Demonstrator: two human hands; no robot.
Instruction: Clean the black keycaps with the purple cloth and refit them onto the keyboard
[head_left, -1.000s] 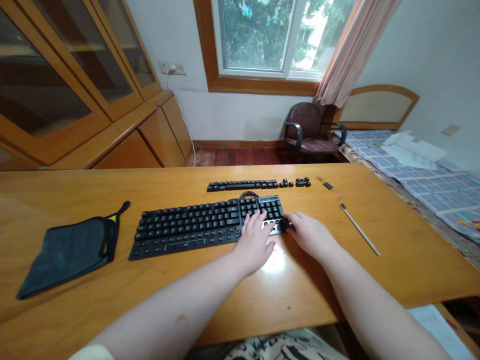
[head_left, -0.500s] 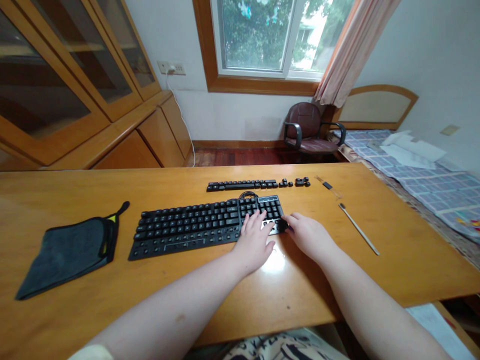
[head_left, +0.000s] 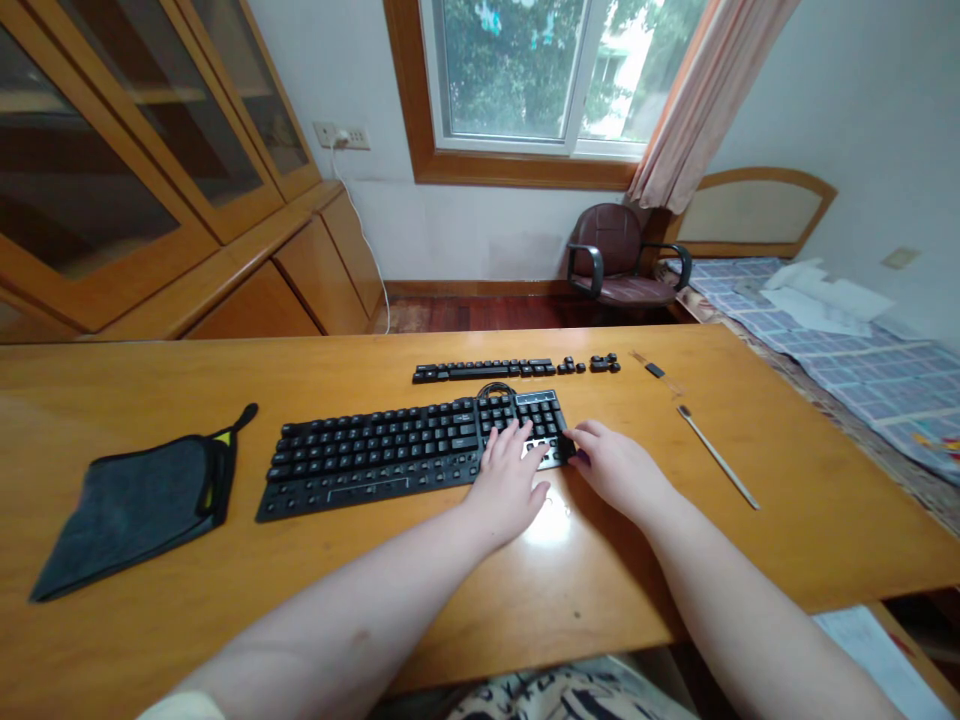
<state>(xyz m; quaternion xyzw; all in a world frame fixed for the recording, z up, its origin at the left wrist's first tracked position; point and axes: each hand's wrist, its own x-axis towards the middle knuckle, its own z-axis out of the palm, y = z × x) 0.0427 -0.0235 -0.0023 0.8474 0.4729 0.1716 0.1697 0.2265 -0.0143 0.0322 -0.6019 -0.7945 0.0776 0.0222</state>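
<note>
A black keyboard (head_left: 382, 440) lies at a slant on the wooden desk, with its front rows bare of keycaps and key posts showing. My left hand (head_left: 510, 475) rests open, fingers spread, over the right part of the keyboard and hides some of it. At the keyboard's right end is my right hand (head_left: 607, 460), its thumb and fingers curled in at the edge keys. Whatever lies between those fingertips is too small to make out. Behind the keyboard, loose black keycaps (head_left: 487, 370) stand in a row, and its coiled cable (head_left: 496, 390) shows at the back edge.
A folded dark grey cloth (head_left: 142, 500) lies on the desk (head_left: 300, 620) to the left. On the right are a thin light-coloured brush (head_left: 720, 460) and a small wire keycap puller (head_left: 655, 370). Beyond the desk stand a chair (head_left: 611, 250) and a bed (head_left: 825, 310).
</note>
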